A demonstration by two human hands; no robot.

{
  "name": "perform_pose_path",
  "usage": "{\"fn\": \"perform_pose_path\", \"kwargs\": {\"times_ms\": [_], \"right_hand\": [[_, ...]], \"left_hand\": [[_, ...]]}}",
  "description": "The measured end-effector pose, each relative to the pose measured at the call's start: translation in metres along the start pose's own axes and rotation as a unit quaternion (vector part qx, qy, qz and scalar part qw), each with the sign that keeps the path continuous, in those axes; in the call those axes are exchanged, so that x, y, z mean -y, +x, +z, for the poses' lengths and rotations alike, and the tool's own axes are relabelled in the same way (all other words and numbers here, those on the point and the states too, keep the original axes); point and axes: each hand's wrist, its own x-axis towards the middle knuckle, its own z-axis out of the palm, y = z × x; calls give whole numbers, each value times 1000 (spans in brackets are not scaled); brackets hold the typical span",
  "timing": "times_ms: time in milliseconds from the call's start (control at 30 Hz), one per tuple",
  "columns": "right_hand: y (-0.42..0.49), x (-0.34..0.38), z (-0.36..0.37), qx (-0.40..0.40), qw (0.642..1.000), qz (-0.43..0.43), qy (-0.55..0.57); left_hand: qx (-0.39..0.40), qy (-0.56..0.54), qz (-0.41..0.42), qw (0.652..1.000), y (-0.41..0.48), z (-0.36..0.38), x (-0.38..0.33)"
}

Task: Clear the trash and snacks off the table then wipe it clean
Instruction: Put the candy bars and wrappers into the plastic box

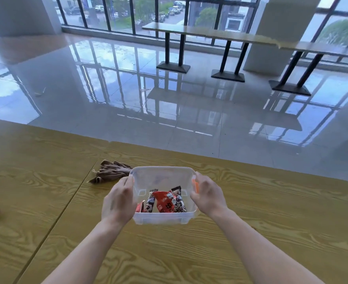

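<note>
Clear plastic bin (160,219), lower centre of frame over wood table (271,212), w/ snack packets (165,201) inside. Your left hand (117,201) & right hand (209,196) grip its side walls, fingers curled over rim. Brown cloth (109,171) lies just upper left of bin, nearer your left hand.

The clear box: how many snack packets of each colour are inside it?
Red packets: 2
Dark packets: 2
Total: 4 packets in the clear box
</note>
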Motion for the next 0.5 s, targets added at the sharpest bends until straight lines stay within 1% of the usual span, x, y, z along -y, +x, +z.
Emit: {"fn": "perform_pose_path", "kwargs": {"times_ms": [167, 500], "right_hand": [[-15, -20, -25, -41, 999, 33, -11], [-61, -83, -79, -130, 981, 143, -33]], "left_hand": [[-4, -7, 62, 998, 11, 3, -30], [21, -30, 197, 980, 23, 25, -121]]}}
